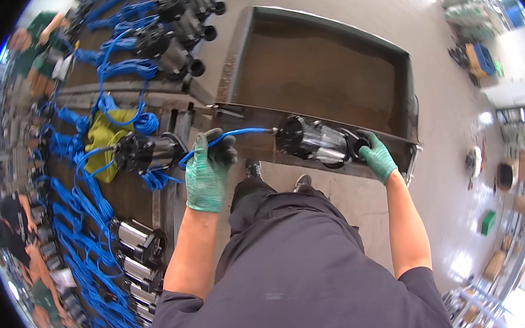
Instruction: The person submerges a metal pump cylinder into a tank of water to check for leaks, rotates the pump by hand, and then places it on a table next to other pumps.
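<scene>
A submersible pump [314, 141], black at its ends with a shiny metal body, lies on its side along the near edge of a tank. Its blue cable [247, 131] leaves the left end and runs to my left hand [208, 174]. That hand, in a green-coated glove, is closed around the cable, with part of the cable trailing below it. My right hand [377, 158], gloved alike, grips the black round outlet [358, 146] at the pump's right end. Some of its fingers are hidden behind the outlet.
The rectangular metal tank [408, 87] holds brownish water. Left of me, another pump [147, 152] sits by a yellow-green cloth [105, 138]. Several more pumps [137, 242] and coiled blue cables [80, 210] cover the benches. Co-workers [42, 43] are at the far left.
</scene>
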`<state>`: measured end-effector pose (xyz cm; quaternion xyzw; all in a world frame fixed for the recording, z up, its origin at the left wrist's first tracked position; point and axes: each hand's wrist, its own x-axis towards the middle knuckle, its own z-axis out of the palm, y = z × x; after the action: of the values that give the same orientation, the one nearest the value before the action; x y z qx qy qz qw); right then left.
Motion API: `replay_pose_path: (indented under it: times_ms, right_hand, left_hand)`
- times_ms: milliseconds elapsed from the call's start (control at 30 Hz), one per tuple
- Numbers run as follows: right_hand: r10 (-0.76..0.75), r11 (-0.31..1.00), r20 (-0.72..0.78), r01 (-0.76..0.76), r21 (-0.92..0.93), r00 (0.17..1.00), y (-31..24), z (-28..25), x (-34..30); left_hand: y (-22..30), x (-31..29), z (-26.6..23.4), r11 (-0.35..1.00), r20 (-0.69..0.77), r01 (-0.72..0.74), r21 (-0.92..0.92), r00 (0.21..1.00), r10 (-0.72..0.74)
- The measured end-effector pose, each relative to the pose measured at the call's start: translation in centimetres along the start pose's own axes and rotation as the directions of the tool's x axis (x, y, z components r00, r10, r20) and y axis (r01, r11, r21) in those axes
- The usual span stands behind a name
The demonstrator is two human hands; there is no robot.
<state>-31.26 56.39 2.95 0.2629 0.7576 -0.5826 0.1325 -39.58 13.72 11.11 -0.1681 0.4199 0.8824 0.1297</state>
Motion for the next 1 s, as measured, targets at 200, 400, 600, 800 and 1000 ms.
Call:
replay_pose_path:
  times_ms: [200,400,600,800,1000]
  right_hand:
    - [-0.066,0.962,0.003,0.064,-0.264,0.998,-7.1,6.4,-1.3]
    - [-0.025,0.975,0.026,0.030,-0.218,0.999,-5.5,6.7,0.3]
    - [0.169,0.980,0.118,-0.154,-0.126,0.979,-6.9,6.5,0.2]
    - [0.194,0.980,0.232,-0.181,-0.076,0.953,-7.9,6.2,0.3]
    - [0.119,0.977,0.191,-0.082,-0.195,0.974,-9.0,7.5,-1.8]
  left_hand:
    - [-2.9,0.8,-3.1,0.984,-0.114,0.010,0.176,0.993,0.011]
    - [-4.0,-2.0,-9.8,0.969,-0.585,-0.112,-0.218,0.810,-0.038]
    - [-4.0,-3.6,-19.8,0.837,-0.684,-0.318,-0.445,0.724,-0.088]
    - [-1.1,-0.2,-26.1,0.913,-0.781,-0.228,-0.339,0.609,-0.138]
    - [1.9,3.7,-27.3,0.786,-0.750,0.286,0.548,0.584,0.310]
